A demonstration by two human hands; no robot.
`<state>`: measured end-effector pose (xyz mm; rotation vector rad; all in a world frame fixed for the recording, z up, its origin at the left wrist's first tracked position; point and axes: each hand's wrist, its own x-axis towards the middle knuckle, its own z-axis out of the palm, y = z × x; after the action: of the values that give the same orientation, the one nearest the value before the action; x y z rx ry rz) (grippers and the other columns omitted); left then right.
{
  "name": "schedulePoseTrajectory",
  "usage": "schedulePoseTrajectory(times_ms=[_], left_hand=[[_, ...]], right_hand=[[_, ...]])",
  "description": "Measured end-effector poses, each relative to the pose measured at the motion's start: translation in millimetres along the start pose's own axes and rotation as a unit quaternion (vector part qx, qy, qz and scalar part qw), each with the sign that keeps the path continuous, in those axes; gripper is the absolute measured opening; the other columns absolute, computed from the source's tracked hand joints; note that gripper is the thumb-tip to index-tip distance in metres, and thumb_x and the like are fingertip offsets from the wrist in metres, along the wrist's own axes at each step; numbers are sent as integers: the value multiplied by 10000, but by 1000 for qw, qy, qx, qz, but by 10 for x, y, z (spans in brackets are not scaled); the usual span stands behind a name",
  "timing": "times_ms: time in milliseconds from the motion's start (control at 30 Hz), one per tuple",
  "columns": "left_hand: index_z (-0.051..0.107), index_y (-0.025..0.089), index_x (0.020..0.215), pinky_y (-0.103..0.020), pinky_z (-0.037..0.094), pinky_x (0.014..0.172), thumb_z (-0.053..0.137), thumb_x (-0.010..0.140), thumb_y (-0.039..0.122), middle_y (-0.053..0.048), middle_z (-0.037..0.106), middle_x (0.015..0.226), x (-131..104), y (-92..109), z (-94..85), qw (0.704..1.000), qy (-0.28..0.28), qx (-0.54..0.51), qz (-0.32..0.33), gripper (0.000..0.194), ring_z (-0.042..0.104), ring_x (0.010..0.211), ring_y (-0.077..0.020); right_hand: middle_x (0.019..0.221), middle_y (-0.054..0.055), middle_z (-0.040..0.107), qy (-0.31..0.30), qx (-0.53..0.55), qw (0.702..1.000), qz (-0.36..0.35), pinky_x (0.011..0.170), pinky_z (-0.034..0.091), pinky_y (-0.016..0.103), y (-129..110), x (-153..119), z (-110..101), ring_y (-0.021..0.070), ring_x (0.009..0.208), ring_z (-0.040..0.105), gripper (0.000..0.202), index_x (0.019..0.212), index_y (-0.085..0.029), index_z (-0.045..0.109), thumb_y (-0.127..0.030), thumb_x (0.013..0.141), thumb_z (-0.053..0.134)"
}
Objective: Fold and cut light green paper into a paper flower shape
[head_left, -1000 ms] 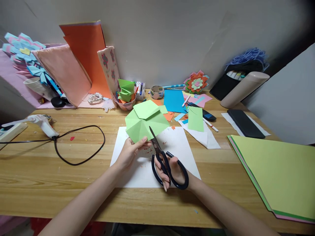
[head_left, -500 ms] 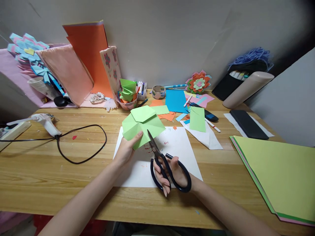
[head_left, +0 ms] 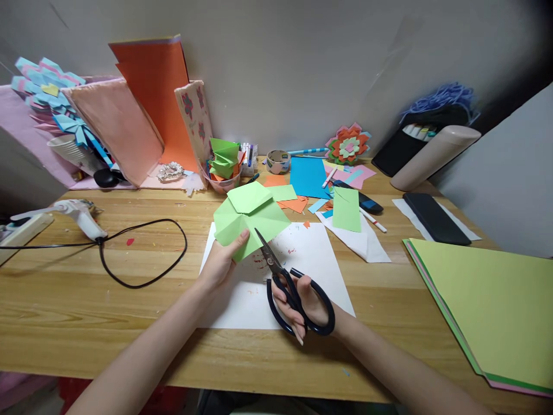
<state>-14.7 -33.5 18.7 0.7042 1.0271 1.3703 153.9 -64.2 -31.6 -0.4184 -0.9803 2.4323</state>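
My left hand (head_left: 223, 256) pinches the lower left edge of a folded light green paper (head_left: 263, 222), thumb on top and the other fingers hidden beneath. The paper is creased, with a raised flap on its upper part. In my right hand (head_left: 298, 302) is a pair of scissors (head_left: 276, 265) with large black handles, fingers through the loops. Their blades look nearly closed and point up and left, the tip overlapping the paper's lower right edge. Under both hands lies a white sheet (head_left: 242, 305) with small coloured marks on it.
Paper scraps, a blue sheet (head_left: 309, 177) and a light green rectangle (head_left: 346, 209) lie behind the hands. A glue gun (head_left: 82, 218) with a looped black cable rests at left. At right are stacked coloured sheets (head_left: 488, 305) and a black phone-like slab (head_left: 436, 219).
The scissor handles have drawn closer together as my right fingers moved slightly right. The blade tip has shifted a little left over the paper. My left hand keeps its hold.
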Motion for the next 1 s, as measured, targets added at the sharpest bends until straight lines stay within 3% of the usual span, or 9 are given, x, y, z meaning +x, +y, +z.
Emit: schedulePoseTrajectory(times_ms=[100,300,500,733,1000], left_hand=[[545,207,1180,-279,466,914,720,681,267,-71,617,1189,20,16,-22,1000,-5,6,4,532,561,1107,-205],[533,207,1204,-318,437,955,737,656,254,-82,609,1200,94,36,-80,1000,-8,12,19,587,557,1111,-213],[542,188,1183,-341,417,976,721,679,285,-92,571,1251,189,57,-167,999,1,11,31,543,535,1139,-228],[580,199,1134,-359,433,957,742,653,291,-80,607,1205,212,103,-182,999,19,-6,44,516,563,1102,-236],[580,188,1142,-377,434,953,729,668,309,-94,608,1200,185,77,-192,999,-2,8,32,511,561,1101,-249]], right_hand=[[373,-80,456,14,-17,1000,-8,230,397,180,-17,10,-9,69,225,409,664,697,-168,427,-813,545,469],[368,-61,482,-32,6,999,13,266,432,205,-86,224,-77,91,242,454,741,678,-174,409,-888,514,296],[329,-71,468,-44,-22,998,31,252,434,217,-142,460,-135,102,225,451,713,665,-182,388,-880,520,356],[349,-83,444,32,-106,994,-9,224,382,176,-131,479,-93,83,212,421,685,686,-179,403,-851,559,386],[324,-83,428,18,-110,993,22,233,400,200,-216,477,-24,92,207,420,725,657,-184,390,-891,501,350]])
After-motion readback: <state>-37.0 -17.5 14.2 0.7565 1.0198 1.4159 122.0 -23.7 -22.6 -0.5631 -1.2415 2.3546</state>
